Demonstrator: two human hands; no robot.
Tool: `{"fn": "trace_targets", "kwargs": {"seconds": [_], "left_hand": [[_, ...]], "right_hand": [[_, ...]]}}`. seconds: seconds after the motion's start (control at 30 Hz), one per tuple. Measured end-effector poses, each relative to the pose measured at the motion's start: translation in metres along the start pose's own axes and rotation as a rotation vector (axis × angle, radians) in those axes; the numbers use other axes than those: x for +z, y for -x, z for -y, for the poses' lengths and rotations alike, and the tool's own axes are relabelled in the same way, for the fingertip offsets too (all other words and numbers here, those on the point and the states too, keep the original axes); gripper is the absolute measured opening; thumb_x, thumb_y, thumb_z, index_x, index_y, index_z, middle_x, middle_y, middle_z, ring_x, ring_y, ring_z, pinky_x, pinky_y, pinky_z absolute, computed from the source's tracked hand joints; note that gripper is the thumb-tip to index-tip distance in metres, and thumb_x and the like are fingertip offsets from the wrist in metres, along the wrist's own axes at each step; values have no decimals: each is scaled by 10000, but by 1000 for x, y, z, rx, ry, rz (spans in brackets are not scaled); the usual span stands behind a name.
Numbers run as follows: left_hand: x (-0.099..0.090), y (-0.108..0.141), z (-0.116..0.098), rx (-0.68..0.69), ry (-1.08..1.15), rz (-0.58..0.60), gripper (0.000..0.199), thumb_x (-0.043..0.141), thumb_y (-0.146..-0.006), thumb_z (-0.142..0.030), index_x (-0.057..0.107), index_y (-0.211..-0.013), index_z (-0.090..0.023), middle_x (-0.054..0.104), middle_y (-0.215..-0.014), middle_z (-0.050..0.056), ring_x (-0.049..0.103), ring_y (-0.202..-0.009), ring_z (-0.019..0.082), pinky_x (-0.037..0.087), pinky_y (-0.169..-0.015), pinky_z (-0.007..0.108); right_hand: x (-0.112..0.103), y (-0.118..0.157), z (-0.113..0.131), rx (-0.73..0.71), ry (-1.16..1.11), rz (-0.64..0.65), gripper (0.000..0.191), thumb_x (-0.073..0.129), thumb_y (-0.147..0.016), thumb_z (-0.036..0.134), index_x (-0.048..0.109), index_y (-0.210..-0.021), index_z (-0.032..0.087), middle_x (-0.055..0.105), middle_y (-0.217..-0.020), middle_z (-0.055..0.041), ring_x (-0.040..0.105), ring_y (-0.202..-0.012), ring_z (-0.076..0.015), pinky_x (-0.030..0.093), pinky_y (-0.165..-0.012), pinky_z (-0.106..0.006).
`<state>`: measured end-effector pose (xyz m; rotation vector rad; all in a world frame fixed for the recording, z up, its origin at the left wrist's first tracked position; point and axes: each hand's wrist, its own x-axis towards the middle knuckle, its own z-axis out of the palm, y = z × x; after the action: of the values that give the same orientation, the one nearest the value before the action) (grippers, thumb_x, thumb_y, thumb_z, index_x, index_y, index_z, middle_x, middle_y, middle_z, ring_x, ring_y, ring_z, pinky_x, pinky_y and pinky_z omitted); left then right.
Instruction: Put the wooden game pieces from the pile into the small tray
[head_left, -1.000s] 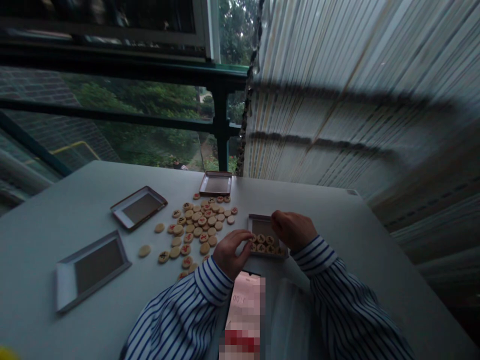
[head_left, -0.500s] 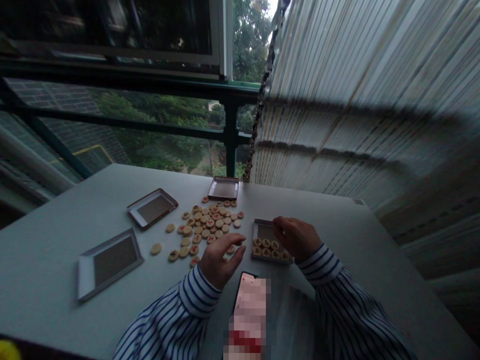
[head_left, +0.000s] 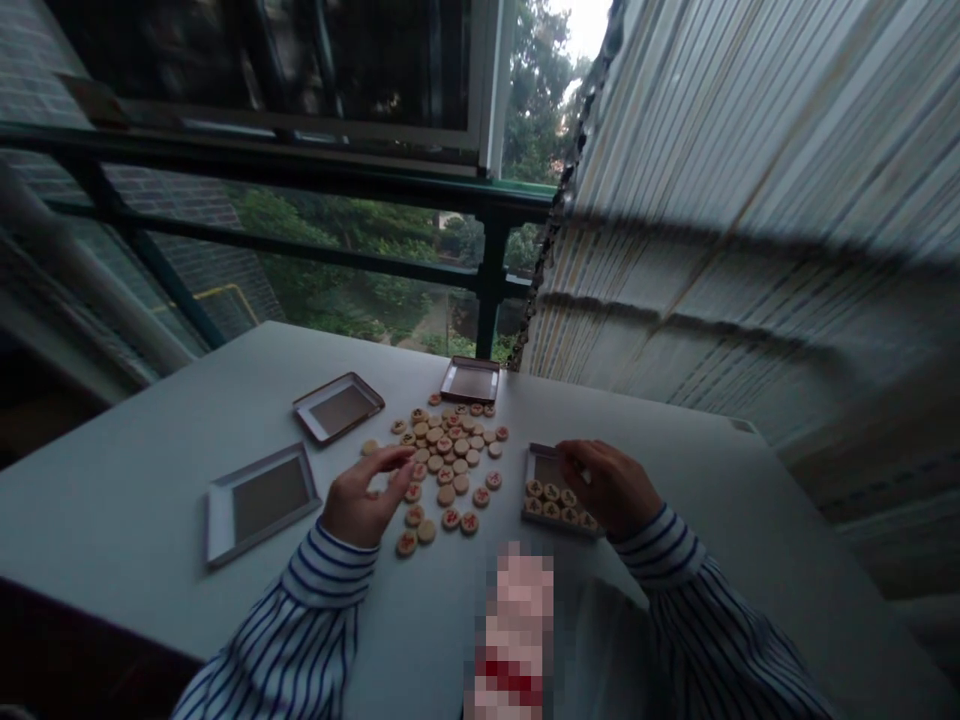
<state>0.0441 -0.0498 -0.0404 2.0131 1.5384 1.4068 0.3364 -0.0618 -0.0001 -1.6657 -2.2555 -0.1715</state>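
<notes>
Round wooden pieces (head_left: 445, 444), some with red or dark characters, lie in a loose pile at the table's middle. My left hand (head_left: 367, 497) hovers over the pile's left edge, thumb and fingers apart, with nothing visible between them. On the right, a shallow box (head_left: 541, 462) holds two rows of pieces (head_left: 551, 508) with dark characters. Over the right part of this box is my right hand (head_left: 611, 487), its fingers bent together; whatever it may hold is hidden.
Two shallow trays (head_left: 217, 520) (head_left: 339, 408) lie on the left of the white table (head_left: 150, 470). Another tray (head_left: 471, 381) stands at the back edge. A blurred-out phone (head_left: 517, 620) is at the front. A curtain (head_left: 675, 250) hangs at the right.
My left hand has moved left across the pile, uncovering red-marked pieces at its front. My right hand stays over the box. The camera view has shifted, moving the table rightward.
</notes>
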Motion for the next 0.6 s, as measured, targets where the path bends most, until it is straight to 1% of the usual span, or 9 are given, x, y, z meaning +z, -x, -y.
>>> {"fn": "trace_targets", "kwargs": {"seconds": [0.07,0.17,0.27,0.4,0.6], "left_hand": [[-11,0,12,-41,-15,-14,246,517,-739,-359,615,-881,-184,665,-849,33,623,-753,158,516,-726,298],[-25,3,29,-62,-87,-66,279,513,-731,-387,606,-894,-181,663,-855,38,623,-723,160,518,-718,307],[-31,8,45,-10,-161,-106,256,507,-741,-371,604,-879,-179,658,-855,46,617,-751,170,511,-727,308],[-29,15,60,137,-229,-81,204,522,-744,-312,592,-878,-175,642,-904,66,604,-838,190,495,-775,338],[-16,27,76,297,-306,-54,166,562,-712,-259,594,-849,-171,620,-949,93,575,-906,213,484,-802,377]], "right_hand": [[2,-1,4,-25,2,23,222,405,-811,242,594,-909,177,638,-789,-48,571,-730,-141,415,-659,-234],[5,-4,11,-53,12,61,242,398,-814,238,589,-948,173,640,-826,-61,572,-761,-144,414,-679,-235],[5,-9,19,-87,17,106,252,393,-821,236,577,-984,181,636,-854,-58,566,-779,-138,406,-698,-233],[3,-17,33,-122,38,150,253,381,-831,239,571,-990,186,629,-895,-57,556,-814,-144,395,-726,-247],[9,-27,57,-208,6,196,246,391,-834,259,559,-1002,195,621,-896,-60,539,-848,-160,375,-733,-269]]}}
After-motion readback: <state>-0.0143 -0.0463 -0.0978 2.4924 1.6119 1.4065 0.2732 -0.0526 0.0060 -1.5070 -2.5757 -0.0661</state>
